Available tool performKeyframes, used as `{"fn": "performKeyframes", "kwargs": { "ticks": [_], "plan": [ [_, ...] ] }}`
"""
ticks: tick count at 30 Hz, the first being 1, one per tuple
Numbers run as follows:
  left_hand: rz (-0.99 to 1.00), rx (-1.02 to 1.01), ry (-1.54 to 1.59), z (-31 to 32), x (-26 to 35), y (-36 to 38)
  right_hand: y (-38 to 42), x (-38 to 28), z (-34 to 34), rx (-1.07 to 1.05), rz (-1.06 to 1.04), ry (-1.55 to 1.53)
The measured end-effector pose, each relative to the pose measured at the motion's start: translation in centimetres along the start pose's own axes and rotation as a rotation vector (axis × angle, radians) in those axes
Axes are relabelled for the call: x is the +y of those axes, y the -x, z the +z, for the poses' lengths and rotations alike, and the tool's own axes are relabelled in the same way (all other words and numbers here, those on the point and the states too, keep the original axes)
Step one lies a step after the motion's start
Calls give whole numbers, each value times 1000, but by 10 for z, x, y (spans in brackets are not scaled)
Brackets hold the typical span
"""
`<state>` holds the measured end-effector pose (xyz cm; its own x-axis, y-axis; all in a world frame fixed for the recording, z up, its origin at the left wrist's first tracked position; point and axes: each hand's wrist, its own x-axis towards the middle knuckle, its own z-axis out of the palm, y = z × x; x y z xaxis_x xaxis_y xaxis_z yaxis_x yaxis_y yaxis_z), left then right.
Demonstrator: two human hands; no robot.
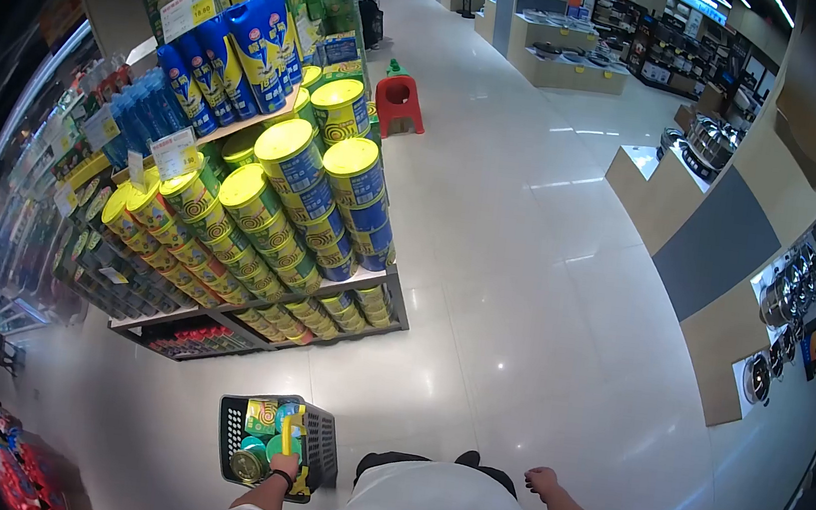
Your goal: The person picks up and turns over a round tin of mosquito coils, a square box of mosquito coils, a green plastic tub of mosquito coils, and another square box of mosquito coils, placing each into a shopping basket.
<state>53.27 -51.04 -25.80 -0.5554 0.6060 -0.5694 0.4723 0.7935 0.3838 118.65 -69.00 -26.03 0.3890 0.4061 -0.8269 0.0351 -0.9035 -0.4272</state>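
My left hand (285, 464) is closed around the yellow handle (291, 430) of a dark grey shopping basket (327, 457), which hangs low at my left side. Inside the basket lie several packaged items, among them a green and yellow package (261, 417), a blue-topped container (287, 413) and a round tin (248, 466). My right hand (540, 482) hangs free at my right side with nothing in it, its fingers loosely bent and a little apart.
A display stand (364, 285) on the left carries stacked yellow-lidded tubs (285, 140) and blue spray cans (255, 51). Beyond it, a red stool (401, 103) stands on the shiny floor (504, 296). Stepped shelves at right hold metal cookware (711, 140). People are far down the aisle.
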Motion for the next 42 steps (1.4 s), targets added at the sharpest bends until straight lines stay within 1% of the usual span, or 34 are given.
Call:
{"fn": "performKeyframes", "kwargs": {
  "ticks": [1,3,4,5,6,7,8,11,13,14,16,19,21,23,25,27,29,30,32,33,35,36,38,41,42],
  "plan": [
    [16,52,-5,17,-6,-13,-7,-15,-21,2,-11,8],
    [-23,37,39,36,-3,-26,-18,-39,-56,-16,-43,118],
    [-56,20,76,42,8,-16,-28,-46,-72,-17,-43,124],
    [-61,20,76,47,17,-5,-40,-54,-87,-20,-57,190],
    [-119,-20,120,49,33,9,-49,-60,-100,-23,-72,256],
    [-176,-60,166,48,57,29,-56,-64,-110,-24,-73,262],
    [-180,-60,172,56,62,32,-64,-71,-118,-26,-79,254],
    [-208,-80,195,83,79,33,-91,-92,-127,-45,-75,261],
    [-197,-36,250,102,86,35,-102,-101,-124,-67,-59,277],
    [-204,-33,257,112,90,37,-110,-107,-123,-110,-48,279],
    [-211,37,326,130,99,42,-126,-128,-121,-158,-36,296],
    [-227,66,317,153,113,47,-149,-162,-123,-207,-37,354],
    [-281,59,326,163,129,54,-159,-193,-130,-217,-102,288],
    [-347,59,337,167,143,60,-170,-230,-144,-226,-113,327],
    [-308,72,295,178,160,72,-187,-261,-164,-207,-127,325],
    [-290,75,269,159,219,111,-210,-293,-185,-208,-116,264],
    [-420,73,293,172,228,109,-224,-327,-202,-171,-93,297],
    [-453,84,305,168,242,118,-229,-340,-208,-198,-76,305],
    [-449,105,367,168,285,136,-249,-378,-218,-222,-83,329],
    [-469,111,381,179,286,134,-258,-392,-224,-229,-79,332],
    [-422,125,384,209,269,121,-274,-415,-233,-251,-71,354],
    [-395,147,353,215,277,122,-283,-430,-238,-257,-73,354],
    [-427,142,360,230,293,127,-308,-465,-247,-269,-83,366],
    [-503,138,368,228,356,160,-335,-507,-266,-288,-125,381],
    [-534,150,386,232,376,159,-348,-526,-272,-281,-129,385]
  ]
}}
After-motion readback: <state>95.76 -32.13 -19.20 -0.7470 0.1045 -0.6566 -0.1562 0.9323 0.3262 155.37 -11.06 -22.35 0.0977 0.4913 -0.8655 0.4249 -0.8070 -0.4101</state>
